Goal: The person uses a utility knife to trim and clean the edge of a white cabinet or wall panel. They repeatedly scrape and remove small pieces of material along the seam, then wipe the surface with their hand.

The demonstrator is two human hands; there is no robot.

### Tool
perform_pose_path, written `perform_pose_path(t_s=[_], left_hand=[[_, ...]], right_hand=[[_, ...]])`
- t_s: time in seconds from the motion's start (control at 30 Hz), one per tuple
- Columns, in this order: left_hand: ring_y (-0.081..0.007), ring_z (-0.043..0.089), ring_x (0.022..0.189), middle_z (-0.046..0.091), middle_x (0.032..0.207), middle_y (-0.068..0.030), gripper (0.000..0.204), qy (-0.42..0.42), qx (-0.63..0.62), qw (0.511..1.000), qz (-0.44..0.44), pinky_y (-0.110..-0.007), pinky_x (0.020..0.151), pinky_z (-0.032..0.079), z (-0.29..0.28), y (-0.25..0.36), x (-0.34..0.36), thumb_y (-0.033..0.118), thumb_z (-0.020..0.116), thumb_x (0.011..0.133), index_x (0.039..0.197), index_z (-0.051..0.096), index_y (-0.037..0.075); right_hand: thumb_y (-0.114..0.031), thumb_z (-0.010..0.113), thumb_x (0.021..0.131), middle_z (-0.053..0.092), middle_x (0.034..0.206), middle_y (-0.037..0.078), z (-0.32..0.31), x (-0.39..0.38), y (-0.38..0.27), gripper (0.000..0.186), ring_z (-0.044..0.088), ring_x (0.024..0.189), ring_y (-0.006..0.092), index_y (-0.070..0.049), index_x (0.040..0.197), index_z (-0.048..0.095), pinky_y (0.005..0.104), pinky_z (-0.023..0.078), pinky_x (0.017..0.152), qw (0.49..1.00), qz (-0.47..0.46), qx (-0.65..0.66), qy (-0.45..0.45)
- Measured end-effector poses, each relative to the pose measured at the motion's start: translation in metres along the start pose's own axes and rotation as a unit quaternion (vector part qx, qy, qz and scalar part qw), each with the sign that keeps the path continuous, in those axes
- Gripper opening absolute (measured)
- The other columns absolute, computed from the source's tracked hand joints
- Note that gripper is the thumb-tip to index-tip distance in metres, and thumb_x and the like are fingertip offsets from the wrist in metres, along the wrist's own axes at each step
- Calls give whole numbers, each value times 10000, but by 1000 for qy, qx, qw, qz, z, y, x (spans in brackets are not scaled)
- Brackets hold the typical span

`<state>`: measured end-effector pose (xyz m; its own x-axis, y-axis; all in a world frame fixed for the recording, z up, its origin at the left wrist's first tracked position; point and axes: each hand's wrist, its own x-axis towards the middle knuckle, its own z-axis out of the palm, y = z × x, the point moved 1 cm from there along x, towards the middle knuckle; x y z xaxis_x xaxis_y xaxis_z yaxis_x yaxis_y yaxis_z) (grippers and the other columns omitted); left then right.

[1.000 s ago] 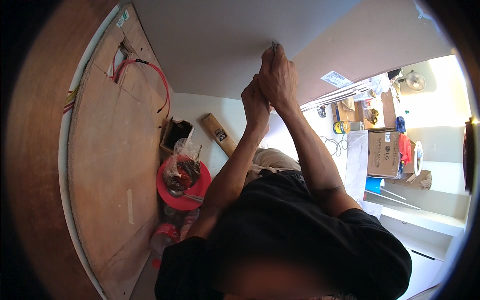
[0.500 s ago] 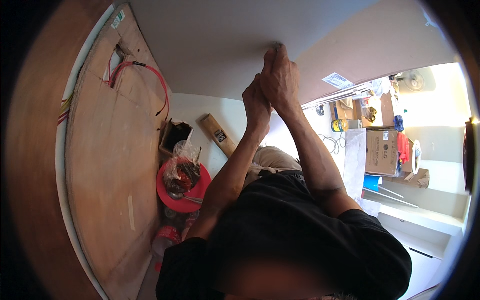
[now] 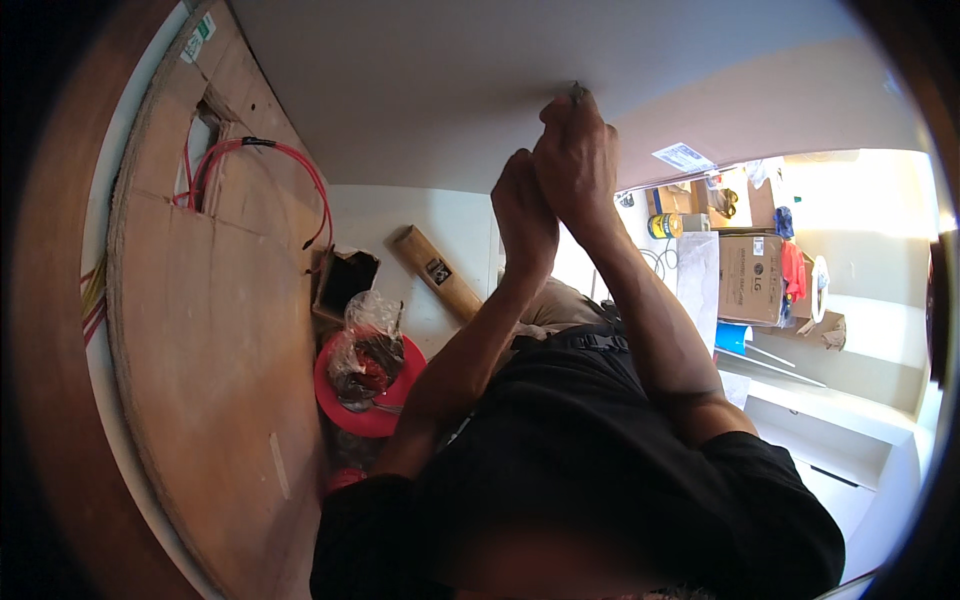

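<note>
Against a large grey panel (image 3: pixel 420 100) my right hand (image 3: pixel 580 155) is raised, its fingers closed. A small greyish tip (image 3: pixel 577 92) pokes out past those fingers and meets the panel's face; its kind cannot be made out. Just below and to the left, my left hand (image 3: pixel 525 215) is closed too, pressed up beside the heel of my right hand. Whatever the left fingers grip is hidden behind the hand.
A wooden board (image 3: pixel 215 330) with red wires (image 3: pixel 270 150) looping from a cutout stands at left. A wooden hand plane (image 3: pixel 437 272) lies on a white surface, near a red plate (image 3: pixel 385 415) holding a plastic bag. A cardboard box (image 3: pixel 750 280) stands at right.
Both hands have shifted slightly right along the panel, still close together. My view has turned a little, so the board and the things at right appear moved left.
</note>
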<state>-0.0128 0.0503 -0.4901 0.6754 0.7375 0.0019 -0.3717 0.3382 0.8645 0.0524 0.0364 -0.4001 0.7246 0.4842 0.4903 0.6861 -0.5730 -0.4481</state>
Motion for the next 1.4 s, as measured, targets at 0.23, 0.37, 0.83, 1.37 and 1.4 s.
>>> perform_pose_path(t_s=[0.23, 0.37, 0.83, 1.37, 1.4], left_hand=[[-117, 550, 792, 607, 871, -22, 413, 14, -127, 990, -62, -339, 709, 490, -1, 14, -1, 247, 390, 1231, 1001, 643, 16], [-117, 560, 823, 616, 917, -36, 386, 6, -201, 973, -110, -335, 730, 497, 4, 15, -8, 214, 399, 1225, 1014, 650, 10], [-91, 558, 911, 583, 968, 15, 232, -42, -68, 993, -88, -319, 831, 497, -8, -7, 7, 175, 499, 1201, 1051, 638, 64], [-146, 665, 871, 722, 970, -52, 262, 0, 101, 995, 24, -336, 810, 541, -47, -21, 29, 213, 567, 1185, 1089, 708, 14], [-169, 705, 845, 761, 958, -81, 280, 6, 105, 994, 40, -356, 797, 563, -47, -17, 27, 221, 568, 1186, 1102, 725, 4]], right_hand=[[-248, 534, 1170, 679, 699, 280, 1, -21, -8, 266, 683, 658, 546, 13, 1129, 503, 642, 511, 598, 993, 83, 81, 1], [-268, 511, 1179, 677, 706, 299, -7, -19, -8, 289, 690, 666, 551, 19, 1146, 493, 648, 514, 599, 992, 107, 55, -29], [-162, 543, 1135, 691, 765, 285, 9, -8, 2, 202, 693, 657, 524, 31, 1174, 497, 616, 529, 577, 999, -3, -45, -13], [-203, 519, 1163, 688, 738, 233, 11, -35, 18, 176, 736, 704, 500, -42, 1228, 494, 599, 556, 618, 995, 19, 93, -6], [-195, 520, 1167, 683, 728, 226, 2, -52, 20, 168, 740, 686, 478, -39, 1225, 496, 584, 556, 603, 994, 50, 95, -33]])
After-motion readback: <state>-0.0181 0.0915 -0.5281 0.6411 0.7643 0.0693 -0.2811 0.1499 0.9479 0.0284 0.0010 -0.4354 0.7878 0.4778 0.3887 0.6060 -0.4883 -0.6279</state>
